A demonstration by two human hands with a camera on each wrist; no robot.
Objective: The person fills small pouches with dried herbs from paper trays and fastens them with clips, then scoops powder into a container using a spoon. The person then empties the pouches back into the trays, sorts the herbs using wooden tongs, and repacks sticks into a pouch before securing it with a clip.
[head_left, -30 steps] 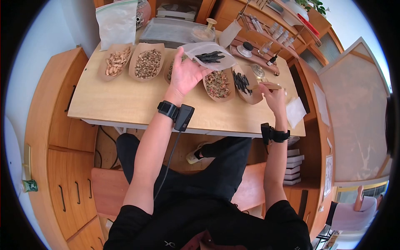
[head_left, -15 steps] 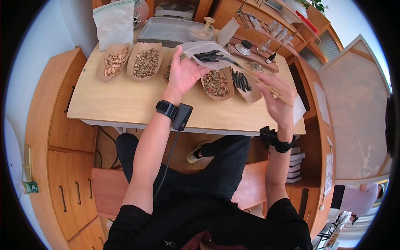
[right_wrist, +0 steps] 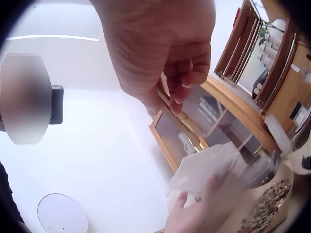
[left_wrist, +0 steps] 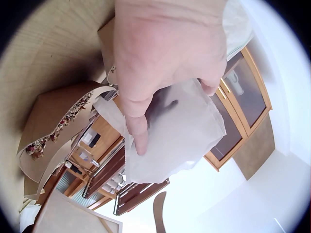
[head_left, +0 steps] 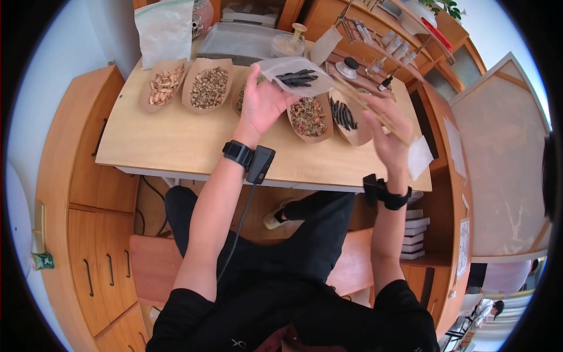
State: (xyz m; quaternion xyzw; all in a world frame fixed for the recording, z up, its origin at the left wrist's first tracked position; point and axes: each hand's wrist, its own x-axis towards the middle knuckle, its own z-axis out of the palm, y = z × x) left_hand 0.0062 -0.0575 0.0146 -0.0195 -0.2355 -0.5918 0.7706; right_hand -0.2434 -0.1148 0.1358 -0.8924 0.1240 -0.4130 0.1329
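Note:
My left hand (head_left: 261,111) holds a small translucent white sachet (head_left: 324,87) by its edge, palm turned up. Dark, stick-like pieces (head_left: 298,77) show through the sachet, and in the left wrist view the fingers wrap its near edge (left_wrist: 180,136). Pinched in my right hand (head_left: 388,132) is a pair of thin wooden tongs (head_left: 358,100), blurred, pointing at the sachet's right end. The right wrist view shows the tongs (right_wrist: 183,125) between thumb and fingers. Below them stands a paper tray (head_left: 362,136) of similar black sticks (head_left: 342,113).
Beside it, a paper tray (head_left: 309,139) holds a reddish-green dried mix. Further left are trays of brown pieces (head_left: 208,88) and pale slices (head_left: 166,85). A large white zip bag (head_left: 166,35) stands at the back left. White sachets (head_left: 419,158) lie at the right edge.
My right hand has risen from the black-stick tray, bringing the tongs across to the sachet's end. The left hand and its sachet have stayed nearly in place.

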